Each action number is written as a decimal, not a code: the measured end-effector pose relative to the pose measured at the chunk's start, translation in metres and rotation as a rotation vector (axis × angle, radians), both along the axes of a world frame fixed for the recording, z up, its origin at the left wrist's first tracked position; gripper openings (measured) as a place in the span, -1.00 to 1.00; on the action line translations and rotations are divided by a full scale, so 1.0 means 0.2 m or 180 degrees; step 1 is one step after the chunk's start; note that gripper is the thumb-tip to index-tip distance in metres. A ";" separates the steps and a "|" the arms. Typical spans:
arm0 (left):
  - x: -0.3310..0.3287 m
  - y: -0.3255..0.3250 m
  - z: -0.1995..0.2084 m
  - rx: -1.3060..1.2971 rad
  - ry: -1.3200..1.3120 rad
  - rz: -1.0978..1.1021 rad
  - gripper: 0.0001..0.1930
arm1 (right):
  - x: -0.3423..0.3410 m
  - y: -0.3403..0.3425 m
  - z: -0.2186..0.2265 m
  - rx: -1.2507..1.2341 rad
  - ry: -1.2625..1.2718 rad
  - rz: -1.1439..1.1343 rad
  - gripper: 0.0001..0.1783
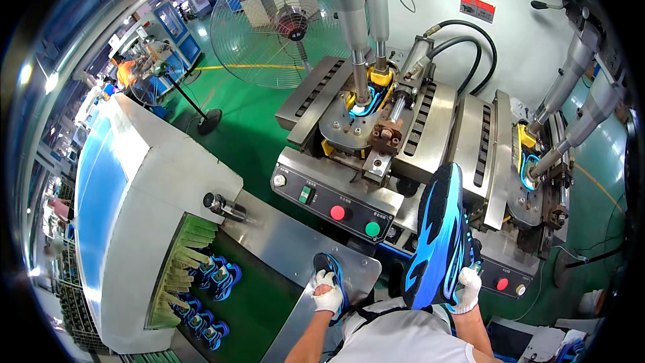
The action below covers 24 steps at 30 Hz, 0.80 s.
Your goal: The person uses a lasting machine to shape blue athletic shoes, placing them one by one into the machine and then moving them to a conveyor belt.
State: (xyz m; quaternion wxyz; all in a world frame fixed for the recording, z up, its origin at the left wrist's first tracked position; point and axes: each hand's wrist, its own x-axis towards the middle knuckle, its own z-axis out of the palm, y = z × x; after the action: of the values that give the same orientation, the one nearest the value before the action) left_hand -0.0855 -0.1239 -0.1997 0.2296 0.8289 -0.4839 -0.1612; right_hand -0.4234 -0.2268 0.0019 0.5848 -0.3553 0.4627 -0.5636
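In my right hand (467,292), gloved in white with bare fingertips, is a blue and black sneaker (431,245). It is raised upright, its sole facing me, and my fingers grip it near the heel. My left hand (327,292), in a similar glove, grips a second blue and black sneaker (338,274) by its upper. That one is at the edge of the steel ledge (282,235); whether it rests on the metal I cannot tell. Part of it lies behind my fingers.
Ahead stands a pressing machine with a control panel (336,205) and another blue-trimmed shoe (368,102) clamped under its rods. At left, several sneakers (222,279) lie on a green belt (252,316) beside a bristle-curtained tunnel (185,262). A caged fan (282,23) stands behind.
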 end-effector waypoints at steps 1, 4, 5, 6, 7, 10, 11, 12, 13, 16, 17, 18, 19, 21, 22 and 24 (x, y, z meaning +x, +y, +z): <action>0.00 -0.03 -0.02 0.0054 -0.0018 -0.0013 -0.59 | 0.00 -0.01 0.00 -0.0063 0.0084 0.0034 -0.65; -0.03 -0.08 -0.05 0.0085 -0.0174 -0.0051 -0.61 | 0.02 -0.03 0.01 -0.0259 0.0319 0.0104 -0.63; -0.04 -0.10 -0.06 0.0070 -0.0009 -0.0059 -0.60 | 0.04 -0.04 0.03 -0.0325 0.0369 0.0109 -0.62; -0.04 -0.11 -0.06 0.0052 0.0157 -0.0067 -0.59 | 0.03 -0.05 0.02 -0.0344 0.0362 0.0148 -0.62; -0.02 -0.11 -0.03 0.0168 0.0157 -0.0125 -0.56 | 0.00 -0.06 -0.08 -0.0632 0.0750 0.0253 -0.62; 0.01 -0.13 0.20 -0.0179 0.0345 -0.0135 -0.52 | -0.06 -0.07 -0.36 -0.0887 0.0868 0.0400 -0.67; 0.05 -0.15 0.28 -0.0425 0.0157 -0.0210 -0.50 | -0.02 -0.06 -0.37 -0.0175 -0.0701 0.0468 -0.72; 0.04 -0.25 0.46 -0.0679 0.0206 -0.0316 -0.54 | -0.04 -0.04 -0.41 0.0161 -0.1559 0.0392 -0.75; 0.02 -0.34 0.64 -0.1061 0.0738 -0.0237 -0.58 | -0.05 -0.03 -0.46 0.0437 -0.2159 0.0349 -0.78; 0.05 -0.64 1.10 -0.1942 0.0557 -0.0682 -0.68 | 0.06 -0.08 -0.13 0.0327 -0.2117 0.0460 -0.83; 0.09 -0.76 1.19 -0.2170 0.0253 -0.1017 -0.69 | 0.11 -0.10 0.02 0.0412 -0.2073 0.0415 -0.86; 0.13 -0.88 1.26 -0.2389 -0.0057 -0.1356 -0.69 | 0.15 -0.12 0.16 0.0504 -0.2031 0.0372 -0.89; 0.17 -1.00 1.33 -0.2288 -0.0383 -0.1589 -0.70 | 0.21 -0.15 0.30 0.0612 -0.1993 0.0343 -0.91; 0.19 -1.28 1.44 -0.2107 -0.0771 -0.1977 -0.69 | 0.16 -0.16 0.21 0.0662 -0.2083 0.0363 -0.88; 0.21 -1.41 1.45 -0.1979 -0.0882 -0.2093 -0.68 | 0.13 -0.17 0.16 0.0697 -0.2145 0.0389 -0.84; 0.29 -1.68 1.36 -0.2071 -0.0757 -0.2364 -0.65 | 0.08 -0.18 0.04 0.0925 -0.2079 0.0342 -0.75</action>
State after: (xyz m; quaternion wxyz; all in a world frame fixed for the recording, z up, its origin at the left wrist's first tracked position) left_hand -0.0277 -0.4599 0.0722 0.3464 0.4991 -0.7940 0.0227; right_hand -0.4068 -0.2621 0.0108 0.7750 -0.0935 0.3075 -0.5442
